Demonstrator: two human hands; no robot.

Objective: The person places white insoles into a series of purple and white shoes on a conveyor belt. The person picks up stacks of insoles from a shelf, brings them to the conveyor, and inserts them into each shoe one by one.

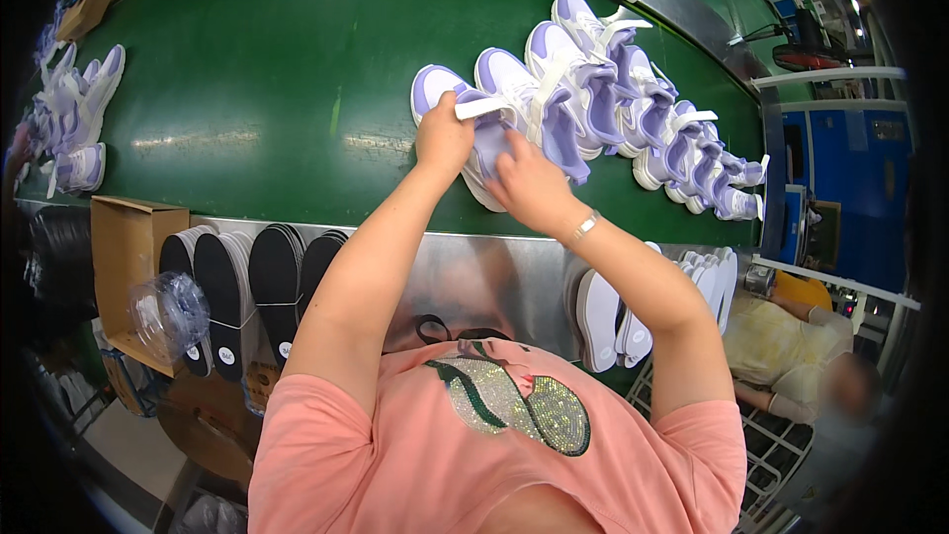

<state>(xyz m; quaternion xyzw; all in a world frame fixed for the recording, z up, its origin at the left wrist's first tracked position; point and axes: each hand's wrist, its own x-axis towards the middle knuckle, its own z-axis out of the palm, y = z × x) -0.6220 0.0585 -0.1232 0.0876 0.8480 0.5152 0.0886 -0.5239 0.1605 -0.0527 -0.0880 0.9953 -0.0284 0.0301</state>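
Observation:
A white and lilac sneaker [435,86] lies on the green belt [287,89] in front of me, toe pointing away. My left hand [444,135] is closed on its left side, by the white strap [484,108] that stands across the opening. At the opening's right edge, my right hand [529,181] has its fingers bent against the lilac lining, somewhat blurred. Both hands partly cover the shoe. Close on the right sits a matching sneaker [504,71], its strap raised.
A row of similar sneakers [682,143] stretches right, and another cluster [84,109] lies far left. Along the near metal ledge stand black insoles [275,272], white insoles [597,316] and a cardboard box [129,237]. A person [791,336] is at the right.

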